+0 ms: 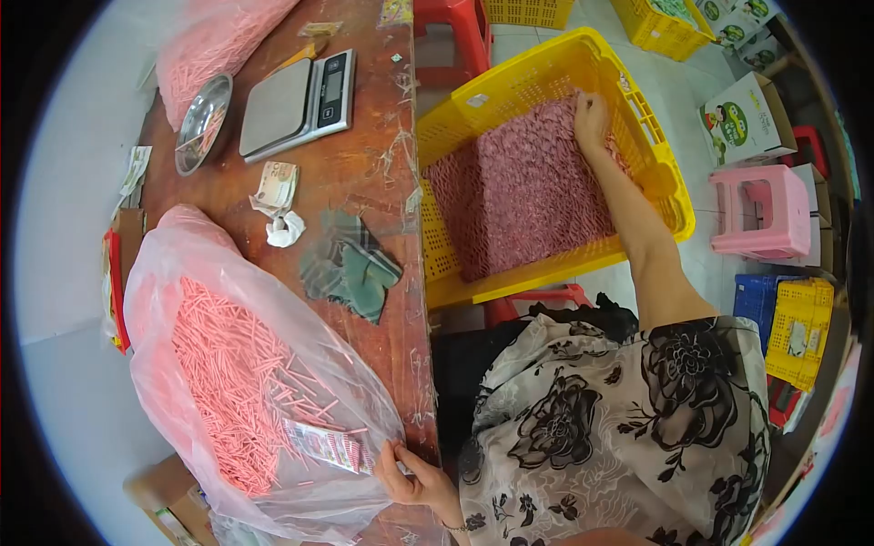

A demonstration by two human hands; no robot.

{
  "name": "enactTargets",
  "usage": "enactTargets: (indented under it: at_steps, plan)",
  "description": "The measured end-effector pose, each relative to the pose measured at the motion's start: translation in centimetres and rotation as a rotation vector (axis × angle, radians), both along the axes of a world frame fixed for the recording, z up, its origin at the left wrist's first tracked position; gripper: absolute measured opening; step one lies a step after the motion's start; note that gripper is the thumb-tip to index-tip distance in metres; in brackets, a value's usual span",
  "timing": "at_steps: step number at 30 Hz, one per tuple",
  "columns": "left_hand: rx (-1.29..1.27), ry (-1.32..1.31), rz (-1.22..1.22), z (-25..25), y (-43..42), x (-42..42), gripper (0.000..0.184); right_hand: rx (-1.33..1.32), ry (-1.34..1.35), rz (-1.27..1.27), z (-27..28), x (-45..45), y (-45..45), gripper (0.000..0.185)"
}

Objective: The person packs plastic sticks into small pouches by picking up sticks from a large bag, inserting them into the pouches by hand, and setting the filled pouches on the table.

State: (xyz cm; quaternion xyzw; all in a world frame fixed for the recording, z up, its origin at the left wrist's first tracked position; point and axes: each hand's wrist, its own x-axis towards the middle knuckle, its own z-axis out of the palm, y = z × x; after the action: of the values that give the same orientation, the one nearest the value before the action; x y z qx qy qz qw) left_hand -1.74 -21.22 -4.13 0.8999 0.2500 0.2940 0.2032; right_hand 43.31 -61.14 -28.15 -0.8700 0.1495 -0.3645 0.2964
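My left hand point(411, 473) is at the lower edge of a large clear plastic bag point(187, 227) on the table. Its fingers are pinched at the end of a small printed packet point(323, 444), close to the bag's rim. Inside the bag lies a heap of thin pink sticks point(223, 382), some loose around the packet. My right hand point(592, 123) reaches into a yellow crate point(555, 287), its fingers curled near the far wall. Beneath it, pink-purple patterned material point(546, 187) fills the crate; its kind is unclear. What the right fingers hold, if anything, is hidden.
On the brown table point(391, 346) are a kitchen scale point(278, 107), a metal bowl point(202, 123), banknotes point(275, 185), crumpled tissue point(285, 229) and a green checked cloth point(350, 264). Another pink-filled bag point(214, 55) stands behind. A pink stool point(760, 214) and cartons point(746, 118) are at right.
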Motion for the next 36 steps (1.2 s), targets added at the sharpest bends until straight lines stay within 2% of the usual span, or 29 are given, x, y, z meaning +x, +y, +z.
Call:
enactTargets:
  at_steps: [3,4,7,10,12,14,16,19,21,23,26,27,29,30,31,33,35,36]
  plan:
    - [-0.053,0.117,0.014,-0.1,0.1,-0.7,0.018,-0.023,0.174,-0.075,-2.9,1.1,-3.0,0.026]
    - [-0.063,0.116,0.023,0.5,0.2,-0.1,0.018,-0.097,0.343,-0.121,-2.0,2.0,-3.3,0.028]
    - [-0.088,0.125,0.037,0.8,-0.1,0.3,0.018,-0.098,0.613,-0.143,-3.5,1.8,-4.6,0.031]
    - [-0.081,0.088,0.021,0.3,0.5,0.0,0.016,0.012,0.649,-0.147,-2.6,-0.5,-3.4,0.032]
    - [-0.027,0.010,0.024,-0.4,1.0,-0.1,0.016,-0.200,0.503,-0.094,-9.5,-0.5,-8.5,0.028]
    - [-0.087,0.051,-0.012,0.1,1.6,-0.3,0.018,-0.267,0.776,-0.155,-12.6,-1.0,-12.1,0.027]
    - [-0.112,0.053,-0.020,0.9,2.3,-0.5,0.020,-0.329,0.841,-0.006,-12.5,-1.6,-12.8,0.031]
    - [-0.083,-0.080,-0.085,1.0,3.6,-1.2,0.025,-0.429,0.814,0.176,-11.7,1.0,-11.7,0.040]
    - [-0.008,-0.165,-0.148,1.5,3.6,-0.5,0.027,-0.440,0.653,0.224,-8.9,3.7,-7.7,0.046]
    - [0.070,-0.179,-0.121,2.5,4.3,0.0,0.029,-0.394,0.472,0.163,2.8,2.0,3.3,0.048]
    - [0.155,-0.207,0.013,2.9,8.2,-0.5,0.030,0.017,-0.149,0.656,15.1,-0.5,14.9,0.033]
    - [0.172,-0.213,0.061,2.9,10.2,-0.4,0.031,0.198,-0.274,0.808,19.7,-3.3,20.0,0.027]
    - [0.218,-0.226,0.145,2.1,14.2,-0.4,0.033,0.166,-0.317,1.072,26.3,-8.1,28.0,0.017]
    - [0.144,-0.234,0.184,1.7,15.5,-0.4,0.034,-0.026,-0.434,1.268,28.4,-10.0,31.7,0.017]
    - [0.071,-0.243,0.221,1.2,16.6,-0.2,0.034,0.073,-0.096,1.415,30.6,-13.7,35.6,0.020]
    - [-0.045,-0.268,0.256,-0.4,17.8,-0.7,0.035,-0.197,-0.065,1.782,31.0,-17.2,42.9,0.018]
    - [-0.125,-0.300,0.264,-1.9,18.0,-0.5,0.036,-0.436,-0.125,1.929,29.4,-20.6,50.3,0.023]
    - [-0.085,-0.282,0.250,-1.6,17.8,-0.6,0.036,-0.540,-0.130,1.966,28.8,-22.2,53.5,0.028]
